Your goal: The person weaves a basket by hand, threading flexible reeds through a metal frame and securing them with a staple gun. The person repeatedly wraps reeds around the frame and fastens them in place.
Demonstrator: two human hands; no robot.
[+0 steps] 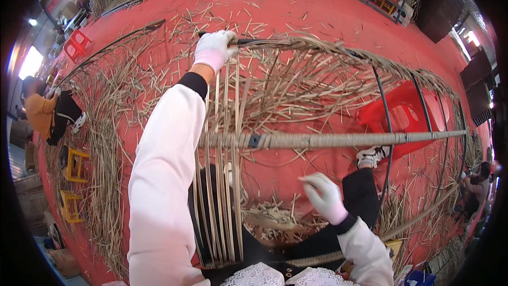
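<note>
The left hand (214,51) has its fingers wrapped around the far bar (256,43) of the frame (344,139) over the person's legs (362,193). The right hand (324,199) hovers, fingers loosely bent; any grip is too blurred to tell.

Counted: two hands, left (213,50) and right (324,198).
Top bar (247,42): one. Wrapped poles: two, one mid-view (317,140), one lower right (418,217). Dark ribs (383,95): at least four. Upright strips (237,201): roughly half a dozen, overlapping. Floor strips (103,196): too many to count. Yellow stools at left: two (77,165) (72,206). Red seats: two (76,44) (398,103). Co-workers clearly visible: two (41,110) (477,186).
</note>
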